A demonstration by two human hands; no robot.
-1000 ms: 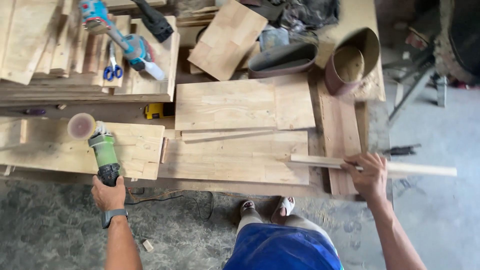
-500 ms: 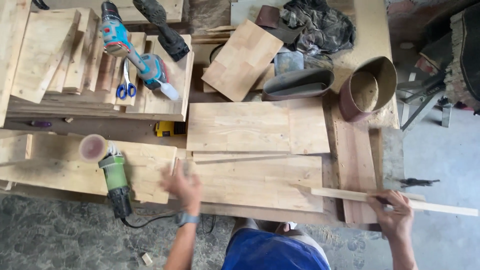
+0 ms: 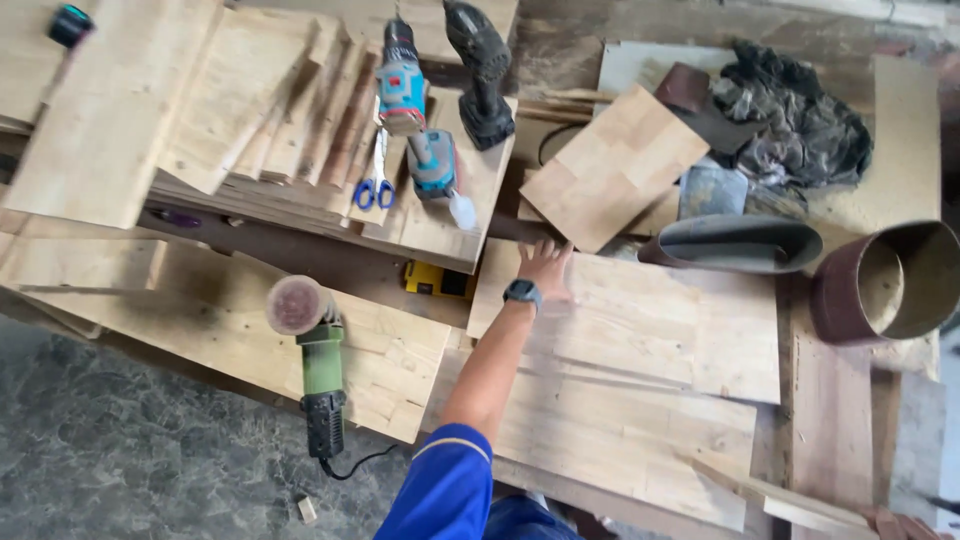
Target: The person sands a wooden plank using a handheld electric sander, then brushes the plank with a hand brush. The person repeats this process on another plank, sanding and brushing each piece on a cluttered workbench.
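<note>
**A:** Reaching where with the left hand?

**B:** Stretching forward, open and palm down, fingers spreading over the far edge of the pale glued wood panel. Gripping nothing. Touching or hovering: not telling apart.

**A:** And doing what with the right hand?

**B:** Showing only at the bottom corner, beside the end of a thin wood strip. Open or closed: cannot tell.

**A:** Why lying so, the green angle grinder?

**B:** Resting unheld on a board, sanding disc pointing away, cord trailing off the edge. Probably keeping within reach.

**A:** Sitting on what?

**B:** Crowding a rough table: stacked boards, two cordless drills, blue scissors, a yellow tape measure, sanding belts. Showing grey concrete floor below.
</note>
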